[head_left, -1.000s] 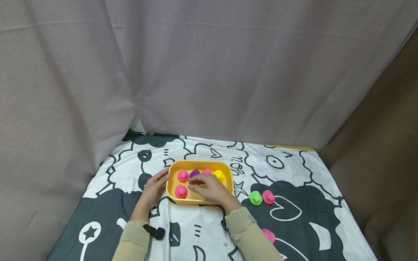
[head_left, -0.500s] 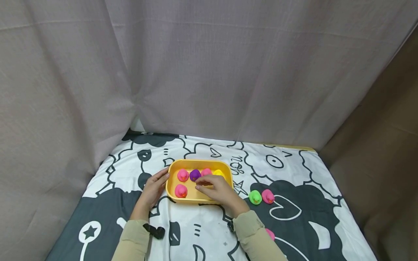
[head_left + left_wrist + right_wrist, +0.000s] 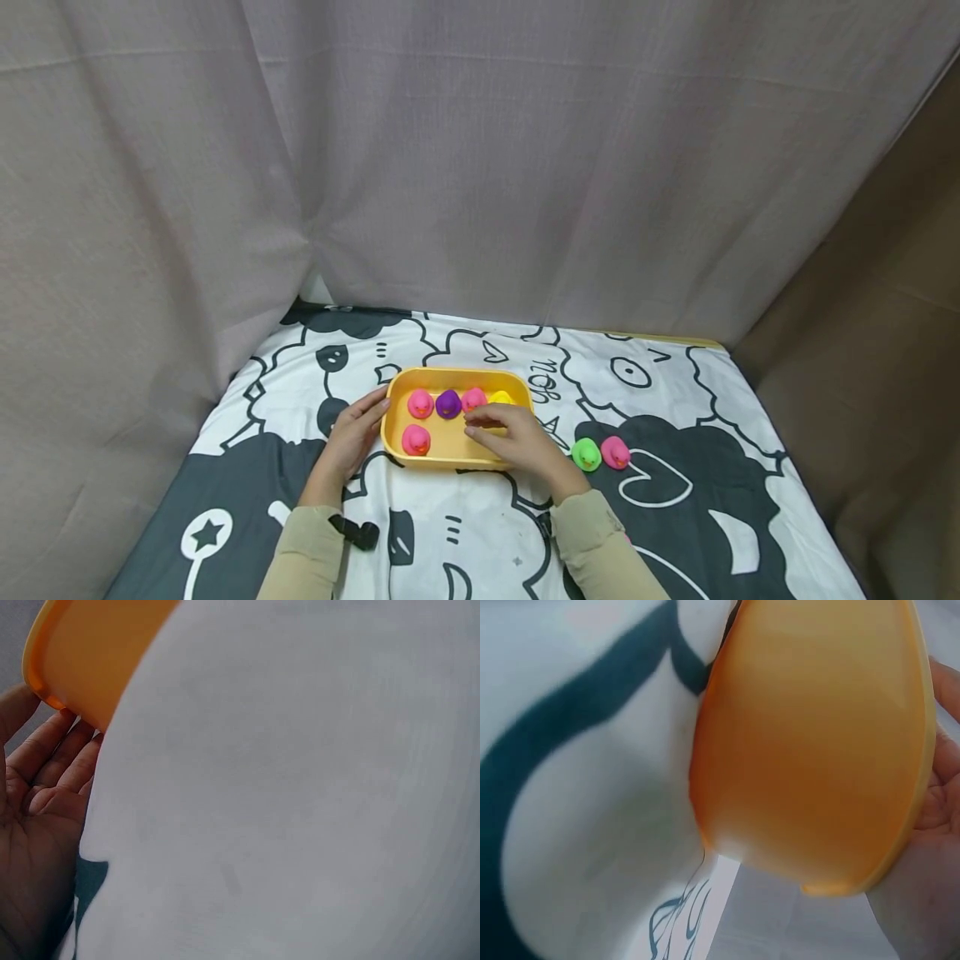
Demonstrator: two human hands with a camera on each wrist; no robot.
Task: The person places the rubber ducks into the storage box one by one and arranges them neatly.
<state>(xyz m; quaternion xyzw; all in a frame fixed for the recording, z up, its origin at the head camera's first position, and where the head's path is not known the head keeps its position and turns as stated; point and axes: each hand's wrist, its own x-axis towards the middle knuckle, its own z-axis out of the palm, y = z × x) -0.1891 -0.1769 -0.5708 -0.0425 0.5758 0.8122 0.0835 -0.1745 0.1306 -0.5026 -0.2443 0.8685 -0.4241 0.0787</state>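
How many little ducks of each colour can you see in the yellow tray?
Pink ducks: 3
Purple duck: 1
Yellow duck: 1
Total in view: 5

The right hand covers part of the tray, so any duck hidden under it is not counted.

Right hand (image 3: 519, 438), shifted rightward across the tray (image 3: 442, 452) since one second earlier; purple duck (image 3: 448, 404), formerly part-covered, now wholly exposed; pink duck (image 3: 473, 398) beside it more fully shown; yellow duck (image 3: 501, 397) now partly masked by the hand; right sleeve (image 3: 603, 546), likewise displaced, now hiding nearly all of the nearest pink duck (image 3: 627, 540).
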